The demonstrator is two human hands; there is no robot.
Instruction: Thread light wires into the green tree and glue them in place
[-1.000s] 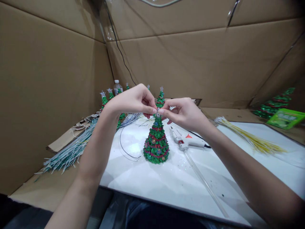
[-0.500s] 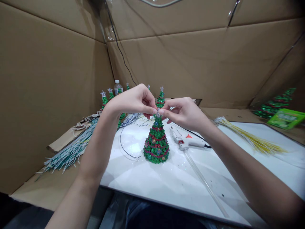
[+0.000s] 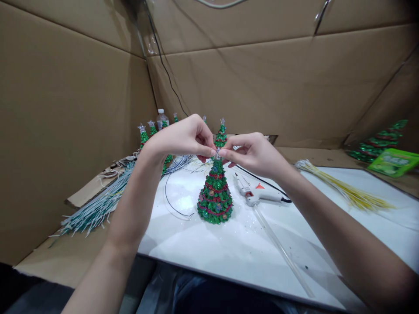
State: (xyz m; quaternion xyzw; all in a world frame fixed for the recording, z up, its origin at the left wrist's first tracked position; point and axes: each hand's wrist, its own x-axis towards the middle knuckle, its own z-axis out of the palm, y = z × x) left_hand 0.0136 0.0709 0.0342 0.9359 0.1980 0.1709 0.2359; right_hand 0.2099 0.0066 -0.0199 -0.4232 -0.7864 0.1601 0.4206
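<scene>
A small green Christmas tree [image 3: 215,196] with red garlands and little ornaments stands upright on the white board [image 3: 183,244]. At its tip is a clear star [image 3: 218,153], largely covered by fingers. My left hand [image 3: 196,137] pinches the star from the left, thumb and fingertips together. From the right, my right hand [image 3: 250,152] pinches the same star, its fingertips almost meeting those of the left. Right of the tree lies a white glue gun [image 3: 262,194] with a long clear glue stick [image 3: 283,253] sticking out toward the front edge.
More star-topped trees [image 3: 221,133] stand behind, near a plastic bottle [image 3: 161,117]. Bundles of teal-white wires [image 3: 98,203] and yellow-white wires [image 3: 343,187] lie left and right. A green packet [image 3: 393,162] sits far right. Cardboard walls [image 3: 262,83] enclose the table.
Almost nothing differs. Both hands stay at the star, with only a very slight shift of the fingers; the tree stands in the same place.
</scene>
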